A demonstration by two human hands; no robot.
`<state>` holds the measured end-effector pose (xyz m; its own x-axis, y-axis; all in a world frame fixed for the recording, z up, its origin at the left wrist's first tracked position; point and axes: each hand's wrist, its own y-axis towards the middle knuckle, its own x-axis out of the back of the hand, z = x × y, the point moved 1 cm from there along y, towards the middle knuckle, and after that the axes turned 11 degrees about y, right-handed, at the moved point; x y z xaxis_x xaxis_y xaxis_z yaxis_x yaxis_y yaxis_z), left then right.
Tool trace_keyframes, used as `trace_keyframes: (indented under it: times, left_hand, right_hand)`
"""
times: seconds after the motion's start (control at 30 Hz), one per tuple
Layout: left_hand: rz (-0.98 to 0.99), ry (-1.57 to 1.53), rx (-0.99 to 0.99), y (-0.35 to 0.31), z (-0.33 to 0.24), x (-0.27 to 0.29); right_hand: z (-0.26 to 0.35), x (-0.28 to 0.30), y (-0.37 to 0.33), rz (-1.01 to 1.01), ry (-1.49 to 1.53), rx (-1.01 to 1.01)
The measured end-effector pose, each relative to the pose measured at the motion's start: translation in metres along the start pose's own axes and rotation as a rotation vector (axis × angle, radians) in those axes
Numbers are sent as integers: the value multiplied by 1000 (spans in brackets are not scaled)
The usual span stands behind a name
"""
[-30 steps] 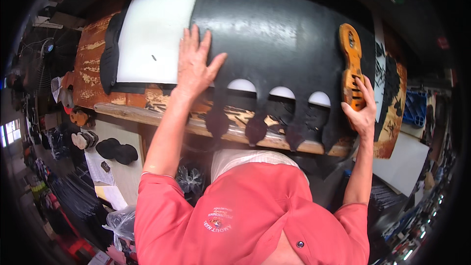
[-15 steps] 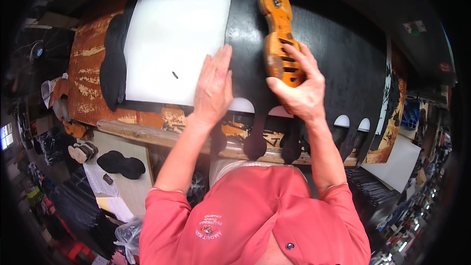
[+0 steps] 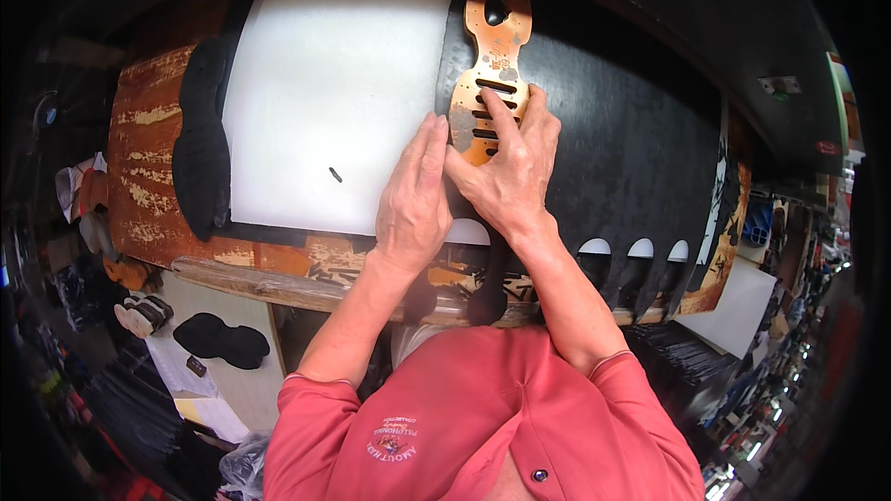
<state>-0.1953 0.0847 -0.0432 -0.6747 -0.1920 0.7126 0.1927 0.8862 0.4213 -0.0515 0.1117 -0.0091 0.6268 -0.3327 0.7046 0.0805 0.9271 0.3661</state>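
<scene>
An orange-yellow sole-shaped cutting die (image 3: 507, 60) with a hole at its far end and several slots lies lengthwise over the black sheet (image 3: 617, 139), close to the white sheet's edge. My right hand (image 3: 509, 162) grips its near end, the fingers over the slots and the thumb toward the left side. My left hand (image 3: 415, 193) rests with its fingers stretched out and together across the edge of the white sheet (image 3: 334, 65). Its fingertips are beside the die's near left side; whether they touch it I cannot tell. The die's underside is hidden.
A black sole-shaped piece (image 3: 200, 139) lies left of the white sheet on the worn brown board (image 3: 148, 153). Dark strips hang over the wooden rail (image 3: 269, 284) at the front. Below left, another black sole-shaped piece (image 3: 223, 340) lies on a pale surface.
My right hand has brought the die leftward, from a tilted pose to a flatter one beside the white sheet. My left hand has shifted slightly, its fingertips now close to the die.
</scene>
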Motion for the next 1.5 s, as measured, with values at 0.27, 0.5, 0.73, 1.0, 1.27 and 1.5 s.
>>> trace_keyframes:
  times: [0.27,0.5,0.73,1.0,1.27,1.5]
  left_hand:
    - [-60,-18,-47,-3,-7,-1]
    - [-42,-190,33,-47,-73,37]
    - [96,55,-296,-89,-124,13]
    - [-70,33,-397,-13,-99,-29]
    - [-16,10,-208,20,-79,-46]
    - [-242,232,21,20,-76,-54]
  right_hand:
    - [-7,0,-4,26,61,7]
    - [-77,96,-6,60,735,-333]
    - [-174,272,1,-776,559,-185]
    - [-276,338,55,-797,424,-86]
    - [-219,236,-68,-384,361,-199]
    - [-213,215,-68,-87,22,93]
